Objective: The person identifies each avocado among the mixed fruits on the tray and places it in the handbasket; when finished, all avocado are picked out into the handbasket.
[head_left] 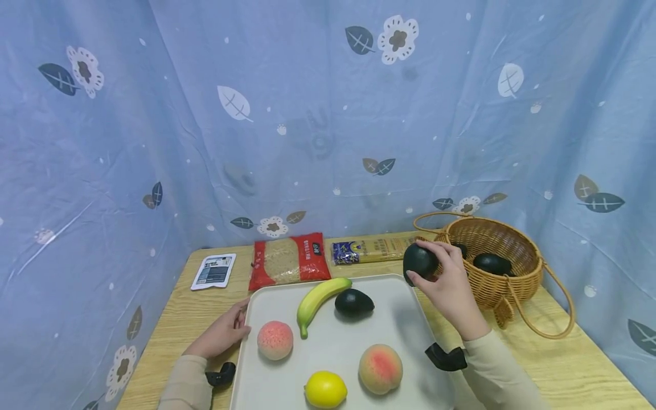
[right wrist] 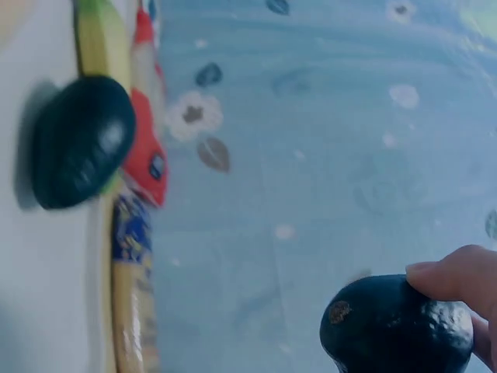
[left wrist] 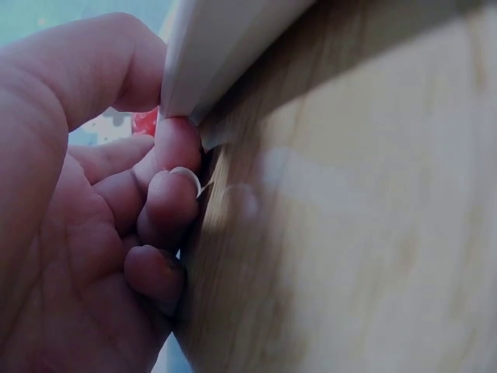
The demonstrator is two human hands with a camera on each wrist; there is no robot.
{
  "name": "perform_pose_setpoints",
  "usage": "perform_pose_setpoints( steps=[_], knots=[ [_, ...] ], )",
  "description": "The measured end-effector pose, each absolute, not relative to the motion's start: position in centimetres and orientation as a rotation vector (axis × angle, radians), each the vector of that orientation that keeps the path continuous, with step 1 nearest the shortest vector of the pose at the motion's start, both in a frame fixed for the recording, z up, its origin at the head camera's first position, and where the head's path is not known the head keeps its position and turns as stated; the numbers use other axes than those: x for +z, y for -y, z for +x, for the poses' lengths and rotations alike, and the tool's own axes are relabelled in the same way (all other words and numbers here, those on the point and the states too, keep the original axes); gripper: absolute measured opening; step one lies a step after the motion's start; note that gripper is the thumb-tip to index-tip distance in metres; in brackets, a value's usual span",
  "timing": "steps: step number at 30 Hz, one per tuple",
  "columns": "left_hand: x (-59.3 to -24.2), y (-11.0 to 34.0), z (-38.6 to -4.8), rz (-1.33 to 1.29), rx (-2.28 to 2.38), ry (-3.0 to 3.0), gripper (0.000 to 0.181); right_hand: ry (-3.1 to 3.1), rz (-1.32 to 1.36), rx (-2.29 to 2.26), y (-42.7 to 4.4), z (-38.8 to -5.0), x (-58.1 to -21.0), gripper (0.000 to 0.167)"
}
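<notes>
My right hand point(head_left: 448, 285) grips a dark avocado point(head_left: 420, 264) between thumb and fingers, above the tray's far right corner and left of the wicker basket point(head_left: 530, 285). In the right wrist view, the thumb lies along the held avocado point(right wrist: 400, 326). At the tray's left edge, my left hand point(head_left: 225, 328) holds the rim of the white tray point(head_left: 328, 336); the left wrist view has curled fingers point(left wrist: 175, 206) at the tray's side point(left wrist: 210, 54). On the tray lie a banana point(head_left: 319, 302), another avocado point(head_left: 354, 303), a pink peach point(head_left: 275, 340), a second peach point(head_left: 381, 369) and a lemon point(head_left: 325, 389).
Inside the basket are dark avocados point(head_left: 492, 263), and its handle point(head_left: 556, 324) hangs out to the right. Behind the tray lie a red-edged bag point(head_left: 289, 259), a long yellow packet point(head_left: 374, 250) and a white packet point(head_left: 214, 271). A blue curtain point(head_left: 307, 114) surrounds the wooden table point(head_left: 205, 307).
</notes>
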State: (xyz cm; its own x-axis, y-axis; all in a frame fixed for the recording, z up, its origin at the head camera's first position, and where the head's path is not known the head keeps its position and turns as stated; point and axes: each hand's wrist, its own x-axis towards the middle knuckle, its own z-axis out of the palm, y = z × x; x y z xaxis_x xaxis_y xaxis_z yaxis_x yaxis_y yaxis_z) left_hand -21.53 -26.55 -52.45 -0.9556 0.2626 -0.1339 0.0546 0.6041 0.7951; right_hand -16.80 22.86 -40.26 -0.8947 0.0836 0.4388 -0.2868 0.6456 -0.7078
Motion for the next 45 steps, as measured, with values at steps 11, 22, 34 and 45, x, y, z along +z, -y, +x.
perform_pose_setpoints(
  steps=[11, 22, 34, 45],
  knots=[
    [-52.5, 26.4, -21.6, 0.247, 1.258, -2.609, 0.072, 2.363, 0.0, 1.014, -28.1, -17.3, -38.1, 0.066],
    [-52.9, 26.7, -21.8, 0.224, 1.247, -2.625, 0.072, 2.426, -0.121, 0.973, -31.0, -18.3, -39.0, 0.068],
    [-52.5, 26.6, -21.5, 0.249, 1.285, -2.598, 0.074, 2.405, -0.289, 1.0, -32.5, -19.3, -40.3, 0.067],
    [-52.7, 26.6, -21.8, 0.237, 1.245, -2.627, 0.073, 2.413, -0.322, 0.996, -33.0, -19.8, -40.5, 0.064]
  ],
)
